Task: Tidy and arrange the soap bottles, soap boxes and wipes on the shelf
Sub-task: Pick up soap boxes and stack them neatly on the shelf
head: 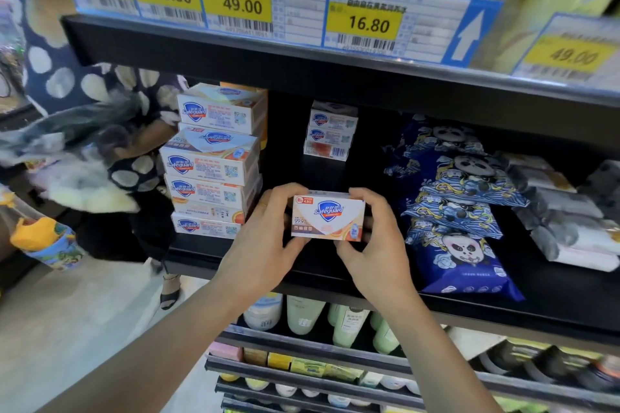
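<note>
- Holding one Safeguard soap box [328, 216] in both hands, I have it just above the front of the black middle shelf [235, 253], in the gap between the stack of soap boxes [214, 161] on the left and the blue panda wipes packs [459, 211] on the right.
- Left hand [265, 241]: fingers curled round the box's left end, thumb under its lower edge. Right hand [372, 245]: fingers over the top right corner, thumb beneath. Both pinch the box; neither is spread flat.
- Reason for the two-handed grip, as I judge it: squaring the box so it goes down straight, probably to start a front row in the empty lane.
- Orientation: long axis runs left to right, roughly parallel to the shelf edge; printed front face with the shield logo points toward me, text upright.
- A smaller pile of three soap boxes [330, 132] sits far back in the same lane, well apart from the held box; I judge it needs pulling forward.
- The left stack is uneven, with its boxes skewed against one another.
- Grey-and-white packs [567, 211] at far right are blurred; I cannot say for certain that they are wipes.
- Soap bottles [349, 323] stand on the shelf below, untouched.
</note>
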`<state>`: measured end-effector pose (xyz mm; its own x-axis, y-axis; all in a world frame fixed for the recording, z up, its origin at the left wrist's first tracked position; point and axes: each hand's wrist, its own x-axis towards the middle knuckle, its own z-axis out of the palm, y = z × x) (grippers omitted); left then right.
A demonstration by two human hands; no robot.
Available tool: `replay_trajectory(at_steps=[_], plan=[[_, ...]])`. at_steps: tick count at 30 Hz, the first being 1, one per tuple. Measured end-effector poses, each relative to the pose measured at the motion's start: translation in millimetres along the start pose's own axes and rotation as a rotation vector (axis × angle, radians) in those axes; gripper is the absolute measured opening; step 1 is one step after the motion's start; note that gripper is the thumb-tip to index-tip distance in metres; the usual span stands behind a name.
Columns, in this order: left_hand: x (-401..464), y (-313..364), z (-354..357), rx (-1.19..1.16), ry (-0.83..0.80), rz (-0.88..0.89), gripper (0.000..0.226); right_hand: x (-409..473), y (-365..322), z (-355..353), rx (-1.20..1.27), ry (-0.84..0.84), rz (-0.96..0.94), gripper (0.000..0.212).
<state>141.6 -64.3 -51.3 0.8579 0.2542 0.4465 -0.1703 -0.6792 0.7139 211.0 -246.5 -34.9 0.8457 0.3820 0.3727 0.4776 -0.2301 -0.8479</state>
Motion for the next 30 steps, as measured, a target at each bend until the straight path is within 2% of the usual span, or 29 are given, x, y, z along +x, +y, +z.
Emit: replay_trajectory(at_steps=[4,30], plan=[[-0.4,3.1,-1.7,-0.052,-0.006,-0.013,0.072,-0.7,-1.1,-2.7,0.105,-0.005,0.040,0.077],[0.7,5.4,-9.5,-0.136,-0.065,-0.090,0.082,-3.0,5.3,-4.5,0.124,-0.013,0.076,0.080]])
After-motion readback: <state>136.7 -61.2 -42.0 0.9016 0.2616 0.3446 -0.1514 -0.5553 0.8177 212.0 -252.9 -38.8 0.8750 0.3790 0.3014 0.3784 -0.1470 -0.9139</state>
